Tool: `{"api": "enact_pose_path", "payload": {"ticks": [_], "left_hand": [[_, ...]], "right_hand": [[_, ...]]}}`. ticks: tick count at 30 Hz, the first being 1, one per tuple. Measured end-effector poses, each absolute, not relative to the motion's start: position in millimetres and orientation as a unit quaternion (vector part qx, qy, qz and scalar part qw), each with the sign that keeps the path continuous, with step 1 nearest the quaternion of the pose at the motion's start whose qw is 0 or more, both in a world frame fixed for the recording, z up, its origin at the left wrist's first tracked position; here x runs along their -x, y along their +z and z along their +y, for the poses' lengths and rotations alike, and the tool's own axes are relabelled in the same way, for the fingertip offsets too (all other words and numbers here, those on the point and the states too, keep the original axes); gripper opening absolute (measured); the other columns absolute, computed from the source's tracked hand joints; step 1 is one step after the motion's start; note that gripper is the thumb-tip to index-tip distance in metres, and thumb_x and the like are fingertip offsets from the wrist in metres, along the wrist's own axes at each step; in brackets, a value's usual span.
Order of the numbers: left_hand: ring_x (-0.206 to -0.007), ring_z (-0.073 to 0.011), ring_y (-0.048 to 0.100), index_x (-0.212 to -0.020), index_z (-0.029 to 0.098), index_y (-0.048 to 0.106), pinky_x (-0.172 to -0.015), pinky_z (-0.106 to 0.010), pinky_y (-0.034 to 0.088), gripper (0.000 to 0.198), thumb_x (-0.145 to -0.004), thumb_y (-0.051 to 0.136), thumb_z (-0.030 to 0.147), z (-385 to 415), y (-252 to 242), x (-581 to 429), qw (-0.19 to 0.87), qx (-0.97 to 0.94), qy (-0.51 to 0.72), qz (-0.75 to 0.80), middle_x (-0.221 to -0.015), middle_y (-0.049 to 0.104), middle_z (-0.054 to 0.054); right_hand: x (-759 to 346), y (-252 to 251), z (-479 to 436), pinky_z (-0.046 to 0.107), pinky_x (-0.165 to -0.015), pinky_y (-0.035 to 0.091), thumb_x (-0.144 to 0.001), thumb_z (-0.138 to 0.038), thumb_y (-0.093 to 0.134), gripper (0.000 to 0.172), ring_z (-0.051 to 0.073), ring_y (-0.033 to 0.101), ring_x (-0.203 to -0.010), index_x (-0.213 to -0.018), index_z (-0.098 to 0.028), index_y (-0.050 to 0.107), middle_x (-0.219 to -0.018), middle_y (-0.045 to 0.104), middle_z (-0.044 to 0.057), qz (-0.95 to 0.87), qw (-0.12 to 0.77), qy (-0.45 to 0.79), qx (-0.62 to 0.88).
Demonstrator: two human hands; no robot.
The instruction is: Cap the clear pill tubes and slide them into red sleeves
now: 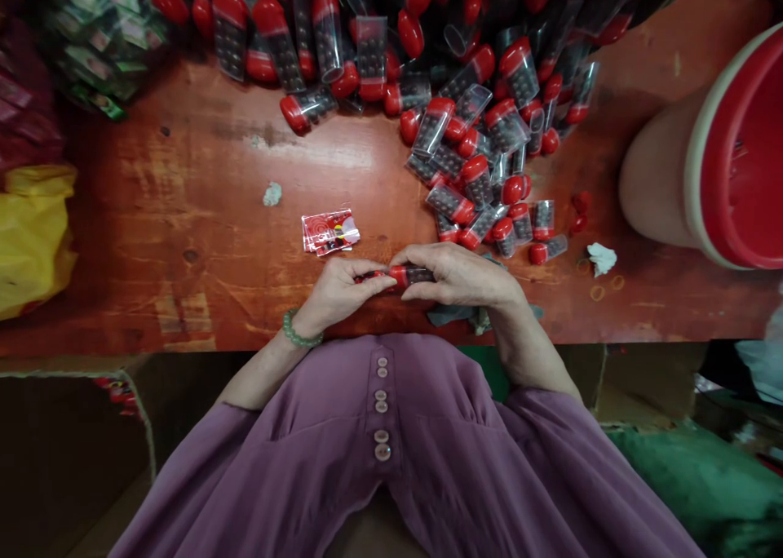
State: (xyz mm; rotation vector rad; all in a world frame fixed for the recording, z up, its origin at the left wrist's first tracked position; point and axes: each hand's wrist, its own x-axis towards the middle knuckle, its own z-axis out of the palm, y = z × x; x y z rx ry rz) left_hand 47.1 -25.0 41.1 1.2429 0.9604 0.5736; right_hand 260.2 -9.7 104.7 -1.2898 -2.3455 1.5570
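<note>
Near the table's front edge, my right hand [456, 276] is closed around a clear capsule-shaped container [419, 275] with a red end and dark contents. Its red end points left, toward my other hand. My left hand [342, 293], with a green bead bracelet [299, 331] at the wrist, pinches a small red and dark piece [370, 276] close against that end. The fingers cover most of this piece, so its kind is unclear. Just beyond my left hand lies a small stack of red printed cards [330, 232].
Many similar red-capped containers [477, 179] are heaped at the back and right. A white and red bucket [666, 162] stands far right, near a crumpled white scrap [602, 259] and rubber bands [596, 293]. Bags [33, 240] lie left. Below are cardboard boxes [140, 395].
</note>
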Motion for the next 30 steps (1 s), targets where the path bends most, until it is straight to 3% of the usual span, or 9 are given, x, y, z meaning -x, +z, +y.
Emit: {"api": "enact_pose_path", "payload": {"ticks": [4,8,12,15,18,21,26,30], "left_hand": [[-0.067,-0.0150,0.068,-0.084,0.019,0.080,-0.066,-0.026,0.053,0.022,-0.077,0.073,0.038,-22,39,-50,0.710,-0.522,0.239,0.408,-0.082,0.079,-0.005],[-0.065,-0.0129,0.065,-0.083,0.018,0.080,-0.064,-0.024,0.049,0.021,-0.077,0.074,0.037,-19,42,-50,0.716,-0.519,0.238,0.402,-0.079,0.078,-0.003],[-0.058,-0.0101,0.059,-0.077,0.015,0.078,-0.057,-0.022,0.044,0.024,-0.076,0.075,0.039,-14,45,-48,0.733,-0.516,0.215,0.388,-0.069,0.073,-0.002],[-0.062,-0.0110,0.060,-0.080,0.015,0.077,-0.061,-0.022,0.046,0.032,-0.074,0.079,0.047,-10,43,-44,0.756,-0.474,0.227,0.390,-0.071,0.073,-0.002],[-0.073,-0.0153,0.068,-0.093,0.018,0.076,-0.068,-0.026,0.054,0.048,-0.070,0.078,0.060,-12,39,-39,0.804,-0.351,0.301,0.375,-0.084,0.076,-0.005],[-0.077,-0.0181,0.070,-0.094,0.018,0.075,-0.068,-0.028,0.057,0.051,-0.067,0.081,0.061,-22,39,-40,0.838,-0.267,0.333,0.340,-0.085,0.076,-0.007],[-0.071,-0.0131,0.068,-0.080,0.017,0.074,-0.068,-0.025,0.056,0.033,-0.067,0.086,0.046,-36,48,-60,0.806,-0.237,0.389,0.378,-0.079,0.075,-0.004],[-0.063,-0.0104,0.063,-0.074,0.018,0.073,-0.060,-0.022,0.052,0.031,-0.063,0.088,0.043,-39,48,-73,0.773,-0.193,0.432,0.423,-0.069,0.071,0.000]], "right_hand": [[-258,107,-8,0.024,-0.060,0.036,-0.080,-0.028,0.078,0.032,0.014,0.057,-0.066,-0.103,-0.017,0.059,-0.078,0.065,0.000,-0.745,-0.028,0.493,0.448],[-256,107,-7,0.024,-0.063,0.037,-0.077,-0.027,0.079,0.040,0.014,0.058,-0.069,-0.108,-0.017,0.056,-0.083,0.066,-0.001,-0.734,-0.010,0.513,0.445],[-254,97,-11,0.023,-0.064,0.040,-0.079,-0.029,0.077,0.034,0.012,0.057,-0.069,-0.105,-0.018,0.058,-0.081,0.065,-0.002,-0.698,0.067,0.567,0.432],[-251,81,-19,0.020,-0.054,0.040,-0.079,-0.034,0.077,0.032,0.007,0.051,-0.056,-0.100,-0.019,0.058,-0.074,0.063,-0.005,-0.588,0.175,0.654,0.443],[-248,66,-28,0.016,-0.036,0.029,-0.082,-0.042,0.074,0.036,0.003,0.039,-0.038,-0.102,-0.020,0.054,-0.066,0.062,-0.008,-0.444,0.266,0.720,0.462],[-243,57,-34,0.015,-0.029,0.021,-0.083,-0.051,0.070,0.040,0.003,0.038,-0.033,-0.101,-0.019,0.054,-0.062,0.065,-0.006,-0.370,0.328,0.731,0.470],[-230,59,-36,0.014,-0.029,0.023,-0.084,-0.056,0.067,0.041,0.002,0.038,-0.033,-0.096,-0.018,0.057,-0.058,0.061,-0.008,-0.364,0.368,0.702,0.489],[-216,58,-42,0.015,-0.040,0.038,-0.088,-0.051,0.064,0.033,0.004,0.046,-0.041,-0.094,-0.019,0.059,-0.061,0.059,-0.008,-0.411,0.415,0.630,0.511]]}}
